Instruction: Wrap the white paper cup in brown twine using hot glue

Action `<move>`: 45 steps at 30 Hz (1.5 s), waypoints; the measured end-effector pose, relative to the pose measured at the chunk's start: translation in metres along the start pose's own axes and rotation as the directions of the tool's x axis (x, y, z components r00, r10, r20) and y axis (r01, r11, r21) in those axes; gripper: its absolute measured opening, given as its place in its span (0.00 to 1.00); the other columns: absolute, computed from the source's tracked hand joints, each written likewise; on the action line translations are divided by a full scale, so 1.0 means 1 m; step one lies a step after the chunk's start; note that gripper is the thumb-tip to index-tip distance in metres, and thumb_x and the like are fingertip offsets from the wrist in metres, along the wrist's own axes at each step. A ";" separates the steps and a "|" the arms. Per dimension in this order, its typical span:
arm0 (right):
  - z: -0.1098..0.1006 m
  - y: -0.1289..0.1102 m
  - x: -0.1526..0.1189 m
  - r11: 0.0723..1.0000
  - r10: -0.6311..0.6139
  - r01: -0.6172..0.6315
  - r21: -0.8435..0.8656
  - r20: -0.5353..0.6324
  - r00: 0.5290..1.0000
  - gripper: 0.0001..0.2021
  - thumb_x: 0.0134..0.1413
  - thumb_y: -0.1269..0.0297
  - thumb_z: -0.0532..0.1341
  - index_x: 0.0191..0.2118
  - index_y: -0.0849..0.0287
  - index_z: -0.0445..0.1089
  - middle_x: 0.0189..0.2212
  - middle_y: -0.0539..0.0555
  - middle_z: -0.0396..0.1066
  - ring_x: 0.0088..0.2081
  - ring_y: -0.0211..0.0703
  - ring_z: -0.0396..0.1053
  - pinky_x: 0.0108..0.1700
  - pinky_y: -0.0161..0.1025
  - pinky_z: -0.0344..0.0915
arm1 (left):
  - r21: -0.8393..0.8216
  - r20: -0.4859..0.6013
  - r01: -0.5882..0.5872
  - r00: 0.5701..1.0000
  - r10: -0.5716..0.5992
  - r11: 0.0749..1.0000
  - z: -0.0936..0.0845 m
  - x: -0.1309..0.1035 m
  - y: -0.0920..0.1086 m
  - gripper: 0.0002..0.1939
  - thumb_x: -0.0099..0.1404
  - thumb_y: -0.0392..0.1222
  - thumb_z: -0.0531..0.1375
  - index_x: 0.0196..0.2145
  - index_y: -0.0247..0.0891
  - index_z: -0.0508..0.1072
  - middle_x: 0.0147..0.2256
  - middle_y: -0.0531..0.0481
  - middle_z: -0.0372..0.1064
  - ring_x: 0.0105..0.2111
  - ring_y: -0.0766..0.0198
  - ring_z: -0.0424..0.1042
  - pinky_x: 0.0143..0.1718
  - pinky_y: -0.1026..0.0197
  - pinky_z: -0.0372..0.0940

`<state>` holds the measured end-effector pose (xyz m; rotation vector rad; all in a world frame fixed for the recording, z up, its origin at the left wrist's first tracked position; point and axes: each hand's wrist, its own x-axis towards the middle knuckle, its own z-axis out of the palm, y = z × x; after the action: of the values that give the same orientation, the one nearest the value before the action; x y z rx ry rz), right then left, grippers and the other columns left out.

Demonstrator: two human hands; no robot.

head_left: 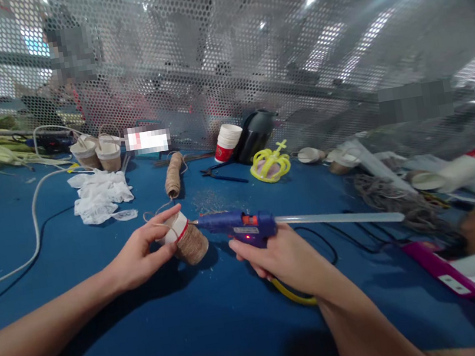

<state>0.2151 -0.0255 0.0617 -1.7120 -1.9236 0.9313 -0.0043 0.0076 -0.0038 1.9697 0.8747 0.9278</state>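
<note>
My left hand (147, 248) grips a paper cup (191, 245) wrapped in brown twine, tilted with its white upper part toward my fingers. A red stripe runs where the twine ends. In my right hand (282, 254) is a blue glue gun (231, 226), a small red light glowing on its side. Its nozzle points left and meets, or nearly meets, the cup near the edge of the twine. A long clear glue stick (337, 218) sticks out of the gun's back. Behind the cup lies a roll of twine (173, 175), with a strand leading toward the cup.
White gloves (101, 195) and two twine-wrapped cups (109, 154) stand at the back left. Pliers (223, 176), stacked paper cups (227, 142), a dark jug (256, 133) and a yellow crown (270, 164) sit behind. A purple power strip (450, 271) and cords lie right.
</note>
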 end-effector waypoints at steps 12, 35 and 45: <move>0.002 -0.003 -0.007 0.996 -0.051 0.052 -0.068 0.016 0.999 0.14 0.50 0.60 0.55 0.18 0.58 0.61 0.09 0.45 0.59 0.13 0.33 0.60 0.19 0.30 0.58 | -0.026 -0.012 -0.013 1.000 0.012 1.000 0.001 0.001 0.000 0.10 0.60 0.42 0.53 0.25 0.35 0.68 0.55 0.38 0.59 0.59 0.51 0.48 0.54 0.52 0.53; 0.002 0.008 0.009 0.995 0.023 -0.022 0.093 -0.010 1.000 0.13 0.46 0.58 0.58 0.18 0.60 0.63 0.08 0.46 0.59 0.12 0.32 0.57 0.16 0.30 0.57 | -0.024 -0.006 0.004 1.000 -0.004 1.000 0.001 -0.001 -0.001 0.08 0.58 0.38 0.52 0.23 0.34 0.66 0.58 0.35 0.51 0.58 0.51 0.52 0.53 0.53 0.54; -0.009 0.035 0.041 0.929 0.076 -0.014 0.369 -0.154 0.985 0.10 0.42 0.61 0.63 0.25 0.61 0.65 0.17 0.47 0.65 0.19 0.31 0.61 0.21 0.30 0.58 | 0.040 -0.015 -0.026 1.000 0.026 0.999 0.000 -0.001 -0.001 0.09 0.59 0.39 0.52 0.23 0.36 0.66 0.56 0.37 0.56 0.60 0.53 0.48 0.53 0.54 0.54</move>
<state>0.2391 0.0174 0.0385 -1.5616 -1.4969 1.0523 -0.0055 0.0073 -0.0050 2.0143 0.8848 0.9489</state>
